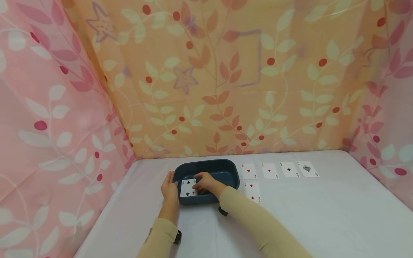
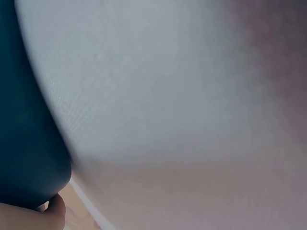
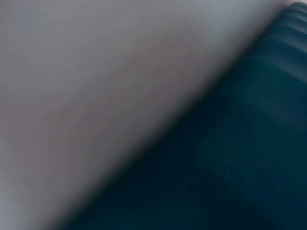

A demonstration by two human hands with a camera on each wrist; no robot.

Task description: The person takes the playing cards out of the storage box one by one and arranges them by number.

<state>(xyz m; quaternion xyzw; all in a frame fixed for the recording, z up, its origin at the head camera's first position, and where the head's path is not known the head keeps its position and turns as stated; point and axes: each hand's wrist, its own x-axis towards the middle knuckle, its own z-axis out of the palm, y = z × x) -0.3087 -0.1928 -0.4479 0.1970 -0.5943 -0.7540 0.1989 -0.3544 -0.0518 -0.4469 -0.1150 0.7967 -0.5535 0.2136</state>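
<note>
"Leafy printed fabric [image 1: 226, 100] hangs around the worktop [image 1: 322, 211], orange behind the back edge, pink along both sides. How are the hands?"

"Left hand [image 1: 169, 188] against the tray [image 1: 196, 201] at its left end, fingers fairly straight along the smooth, dark blue wall. Right hand [image 1: 206, 182] inside, over the front rim, fingers bent beside the two of clubs [image 1: 184, 189]."

"Grasping it?"

"I can't tell; the fingertips meet the card's right edge, but their undersides are hidden and the right wrist view is blurred."

"And that card?"

"Face up in the tray's left half, a thin white rectangle. The tray itself is oblong, round-cornered, near the worktop's back edge and left of its middle."

"Further out?"

"Just right of the tray, the two of diamonds [image 1: 252, 191]; behind it, a row running towards the back right corner: ace of hearts [image 1: 248, 171], ace of diamonds [image 1: 269, 170], ace of clubs [image 1: 289, 169], ornate ace of spades [image 1: 307, 168]. White cloth [image 1: 348, 186] covers the worktop."
</note>
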